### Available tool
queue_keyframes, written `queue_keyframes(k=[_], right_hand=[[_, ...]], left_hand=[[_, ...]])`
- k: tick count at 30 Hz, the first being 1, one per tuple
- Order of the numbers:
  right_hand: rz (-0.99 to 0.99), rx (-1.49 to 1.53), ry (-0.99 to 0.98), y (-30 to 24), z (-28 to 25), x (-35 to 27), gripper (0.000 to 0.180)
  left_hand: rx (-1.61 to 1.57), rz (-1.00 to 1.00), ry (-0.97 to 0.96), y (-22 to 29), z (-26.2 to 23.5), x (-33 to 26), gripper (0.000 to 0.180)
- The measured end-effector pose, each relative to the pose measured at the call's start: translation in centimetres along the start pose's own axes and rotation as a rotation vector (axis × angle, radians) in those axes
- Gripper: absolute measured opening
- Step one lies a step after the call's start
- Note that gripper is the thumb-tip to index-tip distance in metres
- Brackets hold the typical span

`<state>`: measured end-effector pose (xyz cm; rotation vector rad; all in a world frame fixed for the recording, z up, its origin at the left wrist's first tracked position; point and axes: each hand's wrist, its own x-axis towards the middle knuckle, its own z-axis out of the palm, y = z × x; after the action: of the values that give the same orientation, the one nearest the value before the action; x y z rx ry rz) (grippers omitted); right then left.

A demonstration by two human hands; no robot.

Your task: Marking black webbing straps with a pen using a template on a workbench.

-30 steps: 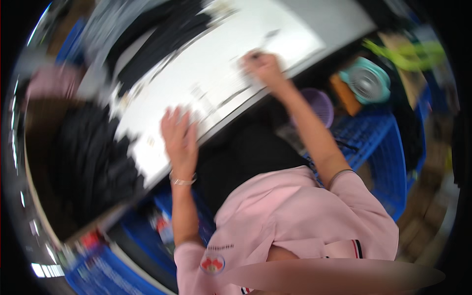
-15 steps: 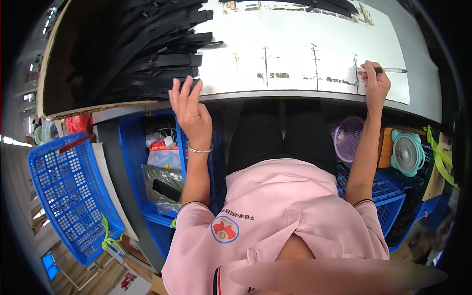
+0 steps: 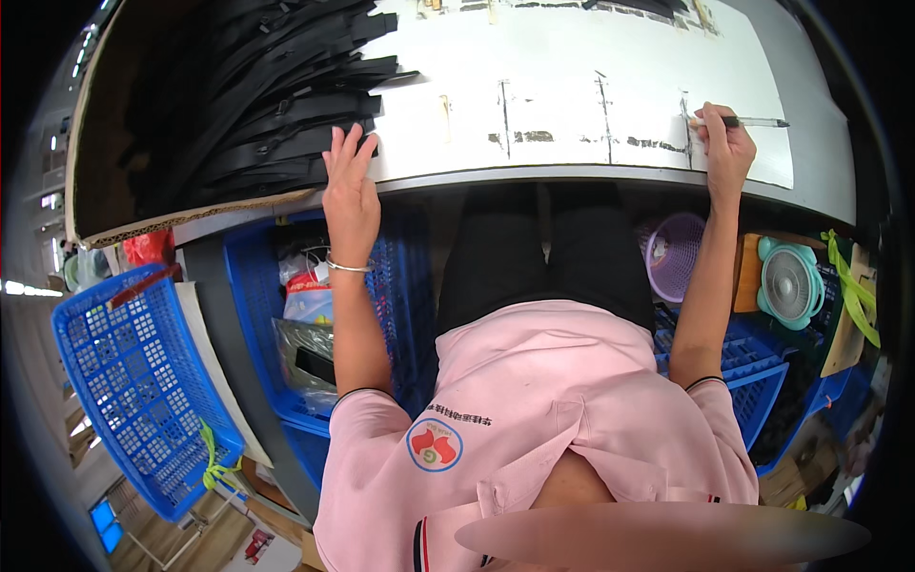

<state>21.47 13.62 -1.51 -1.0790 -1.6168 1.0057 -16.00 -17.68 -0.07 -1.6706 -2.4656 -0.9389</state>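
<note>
A heap of black strap-like strips point(image 3: 276, 105) lies in and over the edge of an open cardboard box point(image 3: 205, 212) at the far left, their ends reaching onto a white board point(image 3: 562, 62). My left hand point(image 3: 353, 195) is at the nearest strip ends, fingers stretched out and over them; whether it presses on them I cannot tell. Dark lines and smudged marks cover parts of the board. At its right side, my right hand point(image 3: 726, 153) is closed round a pen point(image 3: 761, 122), which lies across the fingers with one end pointing right.
Under the table's grey edge stand blue baskets point(image 3: 253, 334) with bags and a dark phone-like object. Another blue basket point(image 3: 133, 381) is at the far left. A purple basket point(image 3: 675, 257) and a teal fan point(image 3: 793, 289) are at the right.
My left hand has moved left and forward, from above the board's near edge onto the strip ends. The right hand still holds the pen in nearly the same place.
</note>
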Motion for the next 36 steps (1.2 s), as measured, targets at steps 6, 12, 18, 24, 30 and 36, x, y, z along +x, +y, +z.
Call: queue_keyframes(k=[6, 12, 18, 24, 30, 36], right_hand=[[0.003, 0.024, 0.004, -0.1, 0.1, -0.1, 0.018], [-0.014, 0.02, -0.024, 0.5, 0.4, 0.0, 0.017], [-0.045, 0.005, -0.019, 0.6, 0.1, -0.1, 0.015], [-0.145, 0.027, 0.006, -0.4, 0.8, -0.2, 0.016], [-0.133, 0.076, 0.06, -1.9, 0.9, -0.5, 0.019], [-0.31, -0.123, 0.071, -2.9, 4.5, -5.5, 0.017]], left_hand=[[-0.013, 0.001, 0.216, 1.5, 1.0, 3.1, 0.021], [0.224, 0.145, 0.389, 4.0, 2.0, 6.3, 0.022], [0.34, 0.269, 0.232, 3.0, 3.5, 10.9, 0.01], [0.053, 0.337, 0.222, 9.3, 7.8, 10.5, 0.009], [-0.223, 0.395, 0.092, 18.6, 15.1, 6.5, 0.015], [-0.382, 0.311, 0.016, 20.6, 15.6, 5.5, 0.036]])
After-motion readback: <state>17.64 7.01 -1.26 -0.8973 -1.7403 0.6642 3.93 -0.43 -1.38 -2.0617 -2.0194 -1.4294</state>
